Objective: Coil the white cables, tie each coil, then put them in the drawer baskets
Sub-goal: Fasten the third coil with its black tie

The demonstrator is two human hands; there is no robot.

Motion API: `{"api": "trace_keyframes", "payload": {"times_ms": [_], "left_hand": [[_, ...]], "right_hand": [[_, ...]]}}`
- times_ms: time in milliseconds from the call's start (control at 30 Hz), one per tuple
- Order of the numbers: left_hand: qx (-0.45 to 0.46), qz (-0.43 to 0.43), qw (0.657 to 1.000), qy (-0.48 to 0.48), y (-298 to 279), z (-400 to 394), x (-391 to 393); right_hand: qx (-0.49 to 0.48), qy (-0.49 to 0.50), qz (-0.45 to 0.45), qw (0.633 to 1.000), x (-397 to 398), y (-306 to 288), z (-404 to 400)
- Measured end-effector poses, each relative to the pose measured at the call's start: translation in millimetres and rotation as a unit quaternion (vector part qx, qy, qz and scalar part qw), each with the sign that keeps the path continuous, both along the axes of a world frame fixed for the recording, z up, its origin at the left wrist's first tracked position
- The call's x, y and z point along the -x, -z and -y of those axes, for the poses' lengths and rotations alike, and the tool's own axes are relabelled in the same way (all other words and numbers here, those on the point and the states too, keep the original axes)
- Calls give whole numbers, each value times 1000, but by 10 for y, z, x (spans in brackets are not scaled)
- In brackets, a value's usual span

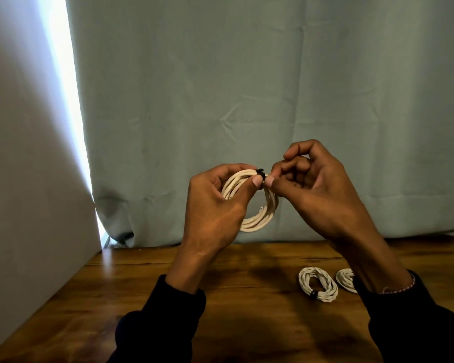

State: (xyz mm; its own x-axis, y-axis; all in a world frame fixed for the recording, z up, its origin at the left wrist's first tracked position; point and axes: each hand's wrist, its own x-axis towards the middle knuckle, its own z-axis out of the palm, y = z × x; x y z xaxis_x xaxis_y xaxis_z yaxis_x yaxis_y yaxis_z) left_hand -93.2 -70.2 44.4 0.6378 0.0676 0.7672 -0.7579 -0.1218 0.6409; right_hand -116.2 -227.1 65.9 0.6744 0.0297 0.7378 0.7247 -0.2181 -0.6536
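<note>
A person's 2 hands hold a coiled white cable [257, 205] in the air above the wooden bench [233, 297], in front of a grey-green curtain [247, 87] that hangs along the bench's far edge. The left hand [212, 213] grips the coil's left side, its fingers curled over the top of the loops and its thumb pressed against them near a small black tie [260, 172] at the top of the coil. The right hand [315, 189] pinches the cable just beside that tie between thumb and forefinger, with its other fingers curled in toward the palm. Both thumbs nearly meet at the tie. The lower arc of the coil hangs free between the 2 wrists, clear of the bench.

On the bench toward its right edge lie 2 more coils. The finished coil [318, 283] lies flat, bound by a black band on its near side. The second coil [346, 279] lies just beside it to the right, partly hidden behind the right forearm; whether it is tied cannot be told.

Dark sleeves [173, 305] cover both forearms, and a thin bracelet [401, 285] shows at the right wrist. A pale wall [24, 153] borders the bench's left edge, with a bright strip of light [63, 74] between wall and curtain.
</note>
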Motion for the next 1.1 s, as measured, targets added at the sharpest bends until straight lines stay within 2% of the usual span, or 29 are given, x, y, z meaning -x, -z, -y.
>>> {"api": "trace_keyframes", "payload": {"times_ms": [200,367,467,767,967,1100], "left_hand": [[-20,34,999,20,5,39,31],[-15,-17,997,74,-27,-19,26],[-8,-41,994,98,-33,-42,10],[-11,-50,994,97,-18,-90,-27],[-28,-24,997,67,-13,-62,-5],[-40,-9,998,49,-10,-33,13]], "right_hand": [[-62,-5,-37,997,24,-39,38],[-157,-87,-55,982,42,-58,16],[-179,-117,-65,975,56,-72,10],[-173,-99,-81,977,56,-55,-35],[-79,-1,-69,994,71,-40,-32],[-53,24,-75,995,73,-39,-13]]}}
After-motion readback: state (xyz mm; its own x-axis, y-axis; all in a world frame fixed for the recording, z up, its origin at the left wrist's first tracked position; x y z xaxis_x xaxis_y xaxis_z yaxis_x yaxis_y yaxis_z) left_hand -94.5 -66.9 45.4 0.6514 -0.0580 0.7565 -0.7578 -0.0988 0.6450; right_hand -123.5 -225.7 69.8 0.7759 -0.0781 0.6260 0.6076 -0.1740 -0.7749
